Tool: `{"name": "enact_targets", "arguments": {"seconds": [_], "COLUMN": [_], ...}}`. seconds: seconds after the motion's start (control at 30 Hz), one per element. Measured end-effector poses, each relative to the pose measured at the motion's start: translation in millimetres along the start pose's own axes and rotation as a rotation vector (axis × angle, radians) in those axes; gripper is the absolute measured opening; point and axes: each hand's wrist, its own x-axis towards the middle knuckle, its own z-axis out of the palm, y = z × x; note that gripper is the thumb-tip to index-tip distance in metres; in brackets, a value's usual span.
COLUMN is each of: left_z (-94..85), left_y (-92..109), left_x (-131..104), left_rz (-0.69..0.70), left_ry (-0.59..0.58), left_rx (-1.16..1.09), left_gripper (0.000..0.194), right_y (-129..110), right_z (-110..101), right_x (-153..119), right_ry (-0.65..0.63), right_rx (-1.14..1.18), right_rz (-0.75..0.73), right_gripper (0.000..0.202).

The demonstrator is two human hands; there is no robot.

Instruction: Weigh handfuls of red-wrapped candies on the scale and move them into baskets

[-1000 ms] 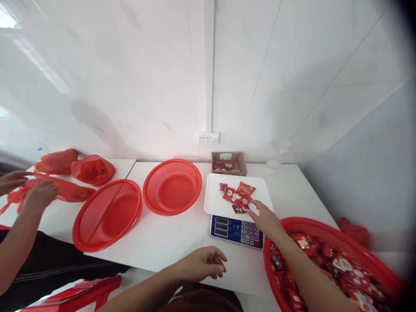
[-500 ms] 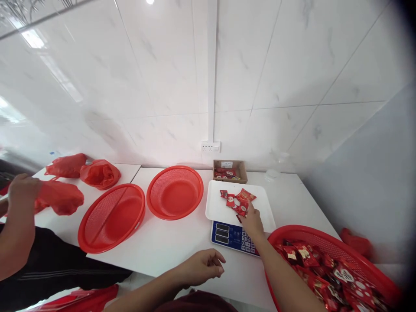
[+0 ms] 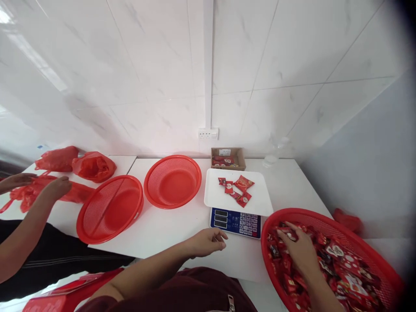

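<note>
My right hand (image 3: 301, 251) is down in a large red basket (image 3: 300, 212), touching small red-wrapped packets (image 3: 349, 264). Its thumb and fingers are spread apart among them, and some fingertips are partly hidden. Over the near part of the table hovers my left hand (image 3: 208, 242), loosely curled, with fingers apart and nothing in them. Several red packets (image 3: 243, 183) lie on a white tray (image 3: 214, 199). That tray rests on a scale (image 3: 235, 222) with a blue keypad panel, just beyond my left hand.
Two red baskets (image 3: 173, 206) (image 3: 110, 238) stand left of the scale. A cardboard box (image 3: 239, 161) holding packets is behind the tray. Filled red bags (image 3: 94, 167) sit at the far left, where a co-worker's hands (image 3: 60, 187) handle another red bag (image 3: 76, 193).
My right hand has left the packets on the tray and moved right, down into the basket. My left hand stays nearly in place. The co-worker's hands have shifted over the bag.
</note>
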Motion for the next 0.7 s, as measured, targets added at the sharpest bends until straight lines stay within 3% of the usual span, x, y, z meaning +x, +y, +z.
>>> {"name": "enact_targets", "arguments": {"seconds": [0.1, 0.23, 0.43, 0.57, 0.7], "left_z": [-7.9, -32.2, -59.6, -62.9, -62.6], "left_y": [-17.0, -29.7, 9.9, 41.5, 55.3], "left_x": [18.5, 56.6, 133.4, 170.8, 189.4], "left_rz": [0.098, 0.265, 0.384, 0.278, 0.174], "left_ry": [0.086, 0.313, 0.482, 0.497, 0.485], "left_rx": [0.129, 0.3, 0.523, 0.619, 0.726], "left_gripper": [0.027, 0.033, 0.056, 0.068, 0.077], "right_y": [45.3, 77.5, 52.9, 34.8, 38.2], "right_z": [4.7, 15.9, 5.9, -11.4, -22.9], "right_x": [-14.3, -27.9, -46.8, -65.0, -75.3], "right_ry": [-0.116, -0.101, -0.116, -0.158, -0.199], "right_rx": [-0.076, -0.129, -0.027, 0.052, 0.075], "right_rz": [0.065, 0.021, 0.004, 0.027, 0.013], "right_gripper": [0.058, 0.053, 0.05, 0.046, 0.041]}}
